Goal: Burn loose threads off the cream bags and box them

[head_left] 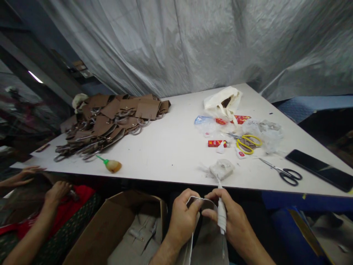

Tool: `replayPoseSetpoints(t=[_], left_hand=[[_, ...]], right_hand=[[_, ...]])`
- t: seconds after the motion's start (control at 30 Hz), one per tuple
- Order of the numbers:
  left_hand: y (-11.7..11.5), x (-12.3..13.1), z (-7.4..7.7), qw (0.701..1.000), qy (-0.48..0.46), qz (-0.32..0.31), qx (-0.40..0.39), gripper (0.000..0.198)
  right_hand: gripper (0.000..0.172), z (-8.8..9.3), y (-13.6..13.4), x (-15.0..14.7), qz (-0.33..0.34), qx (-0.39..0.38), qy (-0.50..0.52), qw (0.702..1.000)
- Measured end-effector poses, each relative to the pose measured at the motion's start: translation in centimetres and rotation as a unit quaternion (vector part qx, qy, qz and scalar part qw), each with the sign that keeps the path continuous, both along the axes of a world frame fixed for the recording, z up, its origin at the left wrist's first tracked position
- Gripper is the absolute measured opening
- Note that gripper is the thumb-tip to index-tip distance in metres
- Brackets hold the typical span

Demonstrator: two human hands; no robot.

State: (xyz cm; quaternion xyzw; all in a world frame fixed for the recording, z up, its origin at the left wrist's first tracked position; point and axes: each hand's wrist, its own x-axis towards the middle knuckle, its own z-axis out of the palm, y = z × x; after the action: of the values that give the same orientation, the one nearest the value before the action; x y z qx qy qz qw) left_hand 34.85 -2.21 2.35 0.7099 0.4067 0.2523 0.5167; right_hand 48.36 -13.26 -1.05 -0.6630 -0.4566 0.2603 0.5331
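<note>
Below the table edge, my left hand (pixel 185 217) is closed on the rim of a grey, bag-like piece (pixel 208 243) with pale cut edges. My right hand (pixel 231 217) grips a slim tool with a white-wrapped handle (pixel 222 217); its thumb and finger also sit at the piece's curved rim. What tip the tool has is hard to make out against the white lump (pixel 221 169) in crumpled plastic behind it. The lower part of the grey piece runs out of view.
Brown handbags (pixel 118 114) lie heaped at the table's left, near a green-nozzled glue bottle (pixel 112 165). Yellow-handled scissors (pixel 249 142), black-handled scissors (pixel 289 176), a phone (pixel 321 168) and a red box (pixel 216 143) lie right. A carton (pixel 91 232) stands left, beside a co-worker's arms (pixel 41 224).
</note>
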Motion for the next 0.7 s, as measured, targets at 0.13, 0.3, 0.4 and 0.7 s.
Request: replayPoseSetpoints(t=[0.13, 0.3, 0.4, 0.7], left_hand=[[2.1, -3.2, 2.3, 0.990, -0.059, 0.127, -0.026, 0.022], [3.7, -7.8, 4.1, 0.940, -0.119, 0.318, 0.023, 0.036], [3.3, -8.8, 2.2, 0.907, -0.139, 0.395, 0.050, 0.039], [1.4, -10.0, -4.7, 0.873, -0.147, 0.465, -0.007, 0.040]], right_hand=[[0.012, 1.2, -1.1, 0.2, -0.104, 0.080, -0.024, 0.991], [0.004, 2.4, -2.4, -0.3, -0.111, 0.139, -0.067, 0.982], [0.011, 1.6, -2.8, -1.1, -0.008, 0.169, -0.121, 0.978], [0.019, -0.3, -2.3, -3.4, 0.161, 0.025, -0.353, 0.921]])
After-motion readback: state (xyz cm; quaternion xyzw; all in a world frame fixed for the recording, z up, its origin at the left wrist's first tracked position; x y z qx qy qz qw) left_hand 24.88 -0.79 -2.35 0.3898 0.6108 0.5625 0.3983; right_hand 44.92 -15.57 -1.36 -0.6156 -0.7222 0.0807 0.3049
